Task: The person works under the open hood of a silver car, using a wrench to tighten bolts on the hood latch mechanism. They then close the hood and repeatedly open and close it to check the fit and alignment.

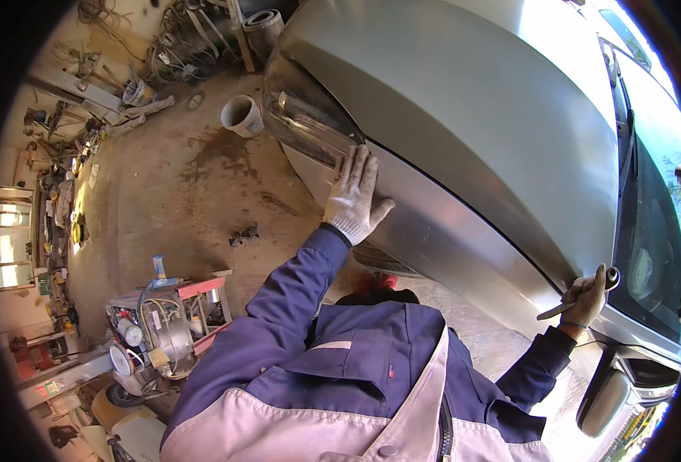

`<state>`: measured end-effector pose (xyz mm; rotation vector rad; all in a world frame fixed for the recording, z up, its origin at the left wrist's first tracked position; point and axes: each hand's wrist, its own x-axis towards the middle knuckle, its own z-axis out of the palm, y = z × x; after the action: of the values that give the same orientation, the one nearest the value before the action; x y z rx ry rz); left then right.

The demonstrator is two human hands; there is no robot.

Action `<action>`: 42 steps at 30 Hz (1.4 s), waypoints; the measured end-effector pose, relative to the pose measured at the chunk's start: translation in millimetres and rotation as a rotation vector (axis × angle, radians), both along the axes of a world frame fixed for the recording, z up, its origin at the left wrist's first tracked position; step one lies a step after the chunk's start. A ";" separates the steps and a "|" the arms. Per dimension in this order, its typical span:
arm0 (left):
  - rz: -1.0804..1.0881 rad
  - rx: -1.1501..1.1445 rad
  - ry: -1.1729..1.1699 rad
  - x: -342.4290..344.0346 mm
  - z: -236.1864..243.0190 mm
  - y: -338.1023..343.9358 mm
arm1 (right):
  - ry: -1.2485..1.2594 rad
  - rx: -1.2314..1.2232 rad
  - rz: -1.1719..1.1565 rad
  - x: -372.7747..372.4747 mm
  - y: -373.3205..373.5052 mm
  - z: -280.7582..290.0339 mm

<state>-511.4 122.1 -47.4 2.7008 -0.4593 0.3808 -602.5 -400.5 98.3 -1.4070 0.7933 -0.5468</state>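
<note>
- Head view, my left hand (356, 192): pale knit glove, soiled; fingers (365, 168) extended and unclenched, grasping nothing. Palm laid on the front fender (436, 227), fingertips at the rear corner of the headlight (309, 127). Flat, I judge, because so broad and smooth a panel offers nothing to close on.
- My right hand (584, 300): gloved, fingers curled around what looks like a slim tool (553, 311), tapered toward the left, with a round dark end beyond the glove. Kind: cannot tell. Gripped mid-length, probably to balance it. Position: by the hood's rear corner, near the windshield (656, 246).
- Front fender: grey, between my two hands, running from the headlight back toward the side mirror (608, 402).
- Hood (479, 96): grey, lowered, parted from the fender by a narrow dark seam.
- Bucket (255, 125): white, on the floor (155, 192) near the headlight, apart from the car; perhaps set there to be within a few steps.
- Wheeled machine (167, 331): to my left, well apart from the fender; presumably stood aside to keep its bulk from my feet.
</note>
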 end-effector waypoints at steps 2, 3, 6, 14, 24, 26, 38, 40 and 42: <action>0.019 -0.052 -0.042 -2.4 -7.2 8.6 | -0.005 -0.030 -0.003 -1.6 1.4 0.1; 0.013 -0.023 -0.059 0.4 -9.0 15.6 | -0.002 -0.039 -0.010 -2.2 1.6 0.1; -0.004 -0.031 -0.092 14.7 -10.5 31.9 | -0.016 -0.026 0.001 -3.2 1.2 -1.7; 0.026 0.148 -0.082 68.8 12.5 51.7 | -0.015 -0.086 -0.035 -4.7 10.3 -3.8; -0.232 0.196 -0.066 133.0 38.8 109.7 | 0.093 -0.018 0.087 64.2 125.5 5.6; -0.289 0.176 -0.100 153.5 39.1 131.6 | 0.118 -0.104 0.149 81.2 163.9 5.8; -0.372 -0.091 0.069 286.1 23.1 287.7 | 0.342 -0.177 0.295 244.3 401.0 13.2; -0.328 -0.139 0.065 303.3 21.8 299.2 | 0.354 -0.178 0.316 261.6 425.0 16.0; -0.285 -0.202 0.072 320.0 20.9 310.2 | 0.369 -0.209 0.333 275.2 444.7 17.0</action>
<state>-191.4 432.3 -26.5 2.4019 -0.7313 0.2351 -327.2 44.2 115.3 -1.8219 0.7836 -0.1115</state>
